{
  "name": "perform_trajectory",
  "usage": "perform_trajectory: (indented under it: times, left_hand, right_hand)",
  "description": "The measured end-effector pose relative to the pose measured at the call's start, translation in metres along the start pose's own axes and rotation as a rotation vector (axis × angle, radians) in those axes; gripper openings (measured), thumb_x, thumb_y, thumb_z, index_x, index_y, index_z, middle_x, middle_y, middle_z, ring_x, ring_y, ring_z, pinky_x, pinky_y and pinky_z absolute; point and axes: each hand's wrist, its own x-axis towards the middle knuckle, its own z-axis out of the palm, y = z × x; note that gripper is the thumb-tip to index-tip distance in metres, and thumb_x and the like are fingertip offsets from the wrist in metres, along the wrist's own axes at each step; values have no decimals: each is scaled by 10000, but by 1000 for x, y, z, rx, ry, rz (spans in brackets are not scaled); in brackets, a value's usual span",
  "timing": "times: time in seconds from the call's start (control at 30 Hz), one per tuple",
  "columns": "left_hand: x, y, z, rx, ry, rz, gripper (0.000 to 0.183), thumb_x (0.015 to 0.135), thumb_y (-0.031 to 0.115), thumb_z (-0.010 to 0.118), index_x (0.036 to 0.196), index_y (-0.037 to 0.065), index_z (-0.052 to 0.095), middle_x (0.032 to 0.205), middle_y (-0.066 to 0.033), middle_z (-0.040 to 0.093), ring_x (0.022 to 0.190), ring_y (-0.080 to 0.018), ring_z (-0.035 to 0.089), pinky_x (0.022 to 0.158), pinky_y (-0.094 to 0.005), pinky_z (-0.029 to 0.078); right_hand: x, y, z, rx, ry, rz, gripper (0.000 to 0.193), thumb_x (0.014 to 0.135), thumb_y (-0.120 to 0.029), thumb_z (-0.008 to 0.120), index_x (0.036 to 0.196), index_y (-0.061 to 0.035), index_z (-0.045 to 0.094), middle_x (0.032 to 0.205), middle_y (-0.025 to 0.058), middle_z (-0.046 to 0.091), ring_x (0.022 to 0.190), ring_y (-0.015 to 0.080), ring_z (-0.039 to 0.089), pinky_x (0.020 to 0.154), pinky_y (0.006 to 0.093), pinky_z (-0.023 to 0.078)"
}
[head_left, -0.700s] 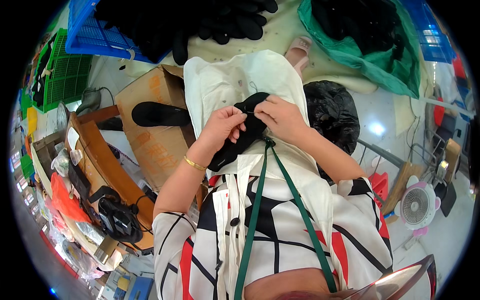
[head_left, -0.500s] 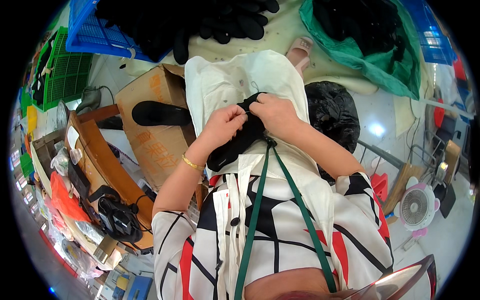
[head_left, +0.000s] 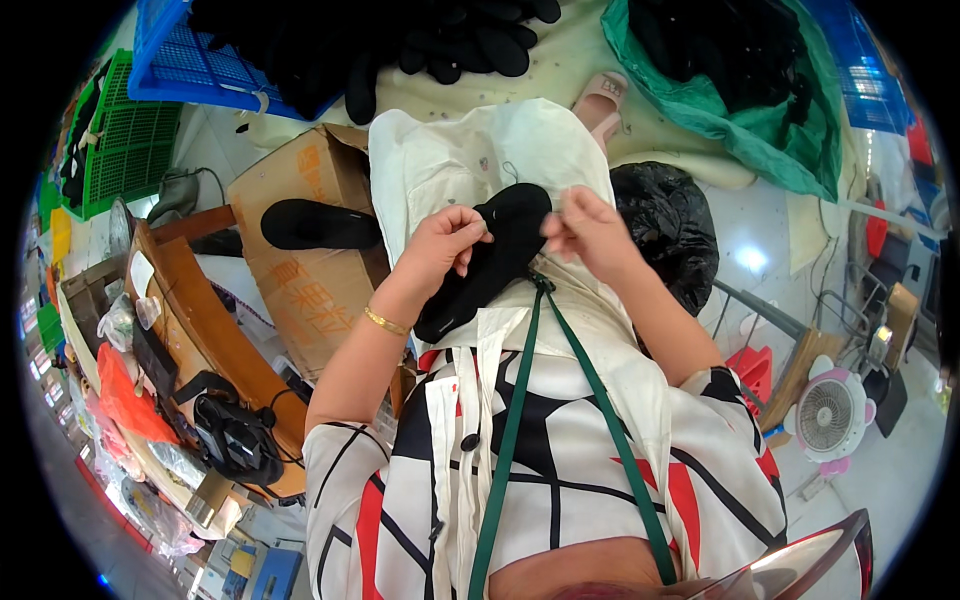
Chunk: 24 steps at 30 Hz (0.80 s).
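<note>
A black sole-shaped piece of footwear (head_left: 505, 245) lies slantwise across my lap, on a white apron (head_left: 430, 150). Its rounded end points away from me. My left hand (head_left: 445, 245) is closed at its left edge, thumb and forefinger pinched, with a tiny pale bit at the tips that is too small to name. My right hand (head_left: 590, 235) hovers just off the piece's right side, slightly blurred, its fingers curled and drawn together. Whatever it pinches is too small to see. A similar black piece (head_left: 318, 224) rests on the cardboard box (head_left: 300, 270) to the left.
Beyond my knees, black pieces heap beside a blue crate (head_left: 180, 80). A green sack (head_left: 690, 120) of black items stands far right, a black plastic bag (head_left: 665, 230) nearer. A wooden table (head_left: 200, 330) with a black bag stands left, a fan (head_left: 832, 418) right.
My right hand has come away from the black piece toward the right, uncovering its rounded end. The left hand stays nearly where it was.
</note>
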Motion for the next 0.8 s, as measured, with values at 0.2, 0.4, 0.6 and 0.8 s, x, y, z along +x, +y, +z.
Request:
perform_trajectory:
  times: [0.2, 0.4, 0.6, 0.8]
  left_hand:
    - [2, -4, -6, -215, -18, -86, 100, 962, 169, 589, 903, 89, 599, 749, -3, 621, 542, -42, 482, 446, -188, 399]
    - [3, 0, -4, 225, 81, 116, 107, 919, 169, 622, 914, 64, 606, 680, 18, 573, 540, -62, 492, 484, -226, 421]
    - [2, 10, 19, 930, 311, 575, 212, 824, 241, 703, 961, 78, 704, 768, -77, 663, 724, -241, 650, 655, -356, 505]
    - [14, 12, 18, 1090, 290, 545, 186, 784, 211, 727, 859, 42, 706, 865, -83, 640, 795, -272, 622, 678, -358, 493]
  right_hand:
    - [-15, 23, -144, 627, 240, -36, 80, 950, -177, 585, 888, -139, 550, 666, -37, 508, 543, 81, 443, 448, 211, 353]
    - [-24, 8, -142, 502, 564, -149, 66, 960, -168, 579, 932, -116, 549, 675, -25, 500, 556, 89, 456, 484, 220, 388]
    - [-26, -6, -131, 412, 489, -171, 65, 962, -170, 579, 954, -113, 549, 700, -24, 510, 568, 90, 464, 492, 220, 395]
    - [-37, -25, -125, 369, 494, -188, 63, 956, -165, 584, 958, -120, 541, 660, -36, 464, 532, 80, 424, 456, 217, 356]
